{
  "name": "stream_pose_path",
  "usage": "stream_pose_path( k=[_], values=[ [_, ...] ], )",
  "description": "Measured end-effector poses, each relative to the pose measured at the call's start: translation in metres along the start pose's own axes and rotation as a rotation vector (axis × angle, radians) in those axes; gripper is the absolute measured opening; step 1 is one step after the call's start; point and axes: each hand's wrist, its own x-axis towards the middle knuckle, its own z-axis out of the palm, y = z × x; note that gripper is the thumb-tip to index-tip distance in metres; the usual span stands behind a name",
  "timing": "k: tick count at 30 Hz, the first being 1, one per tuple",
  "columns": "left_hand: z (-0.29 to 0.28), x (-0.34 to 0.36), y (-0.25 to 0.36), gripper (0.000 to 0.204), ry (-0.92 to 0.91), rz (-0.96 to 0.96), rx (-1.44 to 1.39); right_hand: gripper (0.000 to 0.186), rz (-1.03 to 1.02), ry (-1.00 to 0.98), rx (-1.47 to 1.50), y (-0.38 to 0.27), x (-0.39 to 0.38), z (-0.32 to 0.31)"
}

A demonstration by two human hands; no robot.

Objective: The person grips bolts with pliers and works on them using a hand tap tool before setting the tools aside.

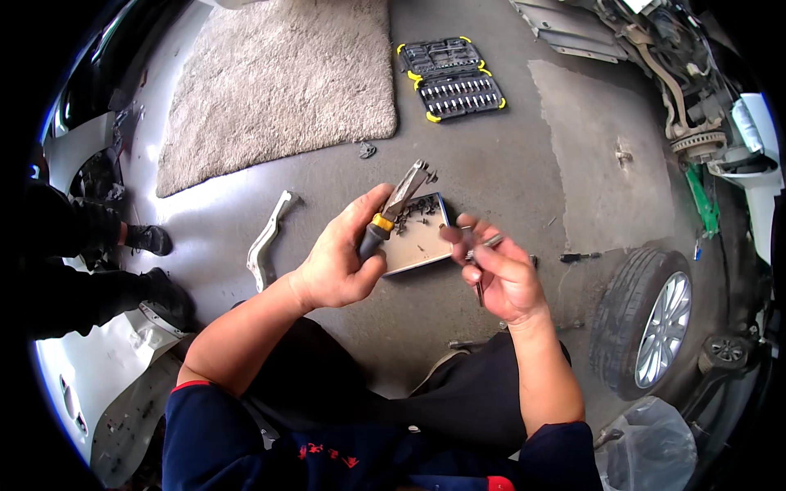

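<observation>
My left hand (pixel 340 254) is wrapped round the grey and yellow handle of a pair of pliers (pixel 401 198), whose jaws point up and to the right. A small dark piece sits at the tip of the jaws; its kind is too small to make out. To the right, my right hand (pixel 508 274) is closed, fingers partly smeared by motion, around a thin metal piece (pixel 480 293) that I cannot name. Below and between the hands lies a shallow box (pixel 413 263) with a pale bottom, holding several small dark fasteners (pixel 417 211).
A socket set case (pixel 454 78) lies unfolded beyond the box, beside a shaggy beige rug (pixel 286 82). A curved metal arm (pixel 268 237) rests at left, near another person's shoes (pixel 168 295). At right are a wheel (pixel 647 327), a plastic bag (pixel 651 446) and a brake disc (pixel 697 146).
</observation>
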Motion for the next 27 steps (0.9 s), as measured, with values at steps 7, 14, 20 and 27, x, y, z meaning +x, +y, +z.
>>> stream_pose_path(
  k=[7, 14, 20, 27],
  values=[
    [0.008, 0.009, 0.004, 0.093, -0.059, 0.122, 0.003, 0.039, 0.292, 0.1, -0.544, -0.001, -0.005, 0.034],
    [0.012, 0.012, 0.016, 0.089, -0.143, -0.033, -0.063, 0.061, -0.304, 0.254, -0.777, -0.009, -0.016, 0.015],
    [0.019, 0.006, 0.022, 0.079, -0.257, -0.242, -0.452, 0.061, -0.395, 0.0, -0.144, -0.013, -0.01, 0.034],
    [0.029, 0.006, 0.034, 0.08, -0.258, -0.327, -0.47, 0.02, -0.564, 0.081, -0.499, -0.004, -0.012, 0.041]
  ],
)
